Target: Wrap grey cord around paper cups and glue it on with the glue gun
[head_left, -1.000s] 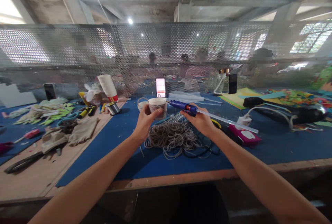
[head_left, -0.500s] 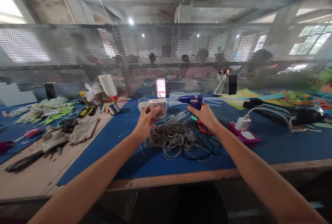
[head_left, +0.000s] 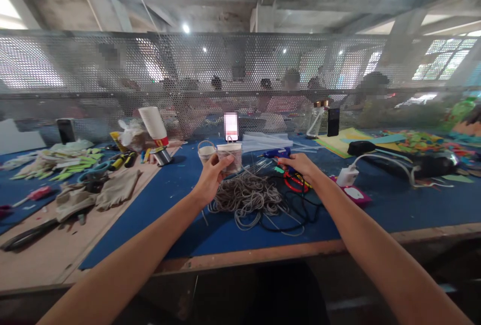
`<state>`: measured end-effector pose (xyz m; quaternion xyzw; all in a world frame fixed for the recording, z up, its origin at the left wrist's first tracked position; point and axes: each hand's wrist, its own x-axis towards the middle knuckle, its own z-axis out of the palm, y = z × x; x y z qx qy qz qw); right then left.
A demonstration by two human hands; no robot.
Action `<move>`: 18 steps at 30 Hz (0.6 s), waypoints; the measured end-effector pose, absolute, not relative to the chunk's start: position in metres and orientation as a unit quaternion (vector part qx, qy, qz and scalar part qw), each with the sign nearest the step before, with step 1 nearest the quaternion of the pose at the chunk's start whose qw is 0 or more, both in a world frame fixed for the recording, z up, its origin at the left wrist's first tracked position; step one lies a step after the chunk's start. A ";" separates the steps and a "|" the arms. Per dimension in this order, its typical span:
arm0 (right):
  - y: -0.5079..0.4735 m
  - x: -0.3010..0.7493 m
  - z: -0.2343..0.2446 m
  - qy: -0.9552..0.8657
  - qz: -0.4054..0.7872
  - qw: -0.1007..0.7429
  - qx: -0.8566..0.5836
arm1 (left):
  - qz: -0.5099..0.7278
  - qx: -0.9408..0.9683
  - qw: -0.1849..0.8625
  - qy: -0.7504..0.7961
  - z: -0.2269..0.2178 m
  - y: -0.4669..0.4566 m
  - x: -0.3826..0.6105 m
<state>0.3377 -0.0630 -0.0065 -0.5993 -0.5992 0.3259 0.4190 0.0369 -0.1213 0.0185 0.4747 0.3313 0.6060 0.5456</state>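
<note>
1. My left hand (head_left: 209,178) is gripping a small cup (head_left: 230,158), thumb pressing on its near side, the other fingers partly hiding; I am holding it upright toward the worktop's (head_left: 150,237) far edge.
2. My right hand (head_left: 298,163), well apart from the left, is curling around the handle of a blue glue gun (head_left: 277,153), whose tip is pointing toward the cup without touching it.
3. A second cup (head_left: 206,152) with a loop handle is standing just left of the held one.
4. A tangle of grey cord (head_left: 248,197) is lying between my forearms, nearer the front edge.
5. A lit phone (head_left: 231,128) is standing along the far edge, behind the held cup.
</note>
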 end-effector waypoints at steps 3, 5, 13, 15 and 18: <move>-0.061 0.344 -0.010 -0.615 0.269 0.376 -0.639 | 0.604 0.474 0.550 0.329 0.017 -0.121 0.037; -0.060 0.347 -0.010 -0.622 0.223 0.343 -0.668 | 0.601 0.477 0.551 0.328 0.015 -0.120 0.036; -0.064 0.346 -0.004 -0.625 0.107 0.240 -0.735 | 0.597 0.490 0.542 0.330 0.015 -0.123 0.038; -0.065 0.345 -0.003 -0.619 0.096 0.223 -0.747 | 0.597 0.489 0.539 0.338 0.015 -0.123 0.038; -0.067 0.343 -0.002 -0.615 0.088 0.205 -0.757 | 0.598 0.490 0.528 0.353 0.013 -0.121 0.037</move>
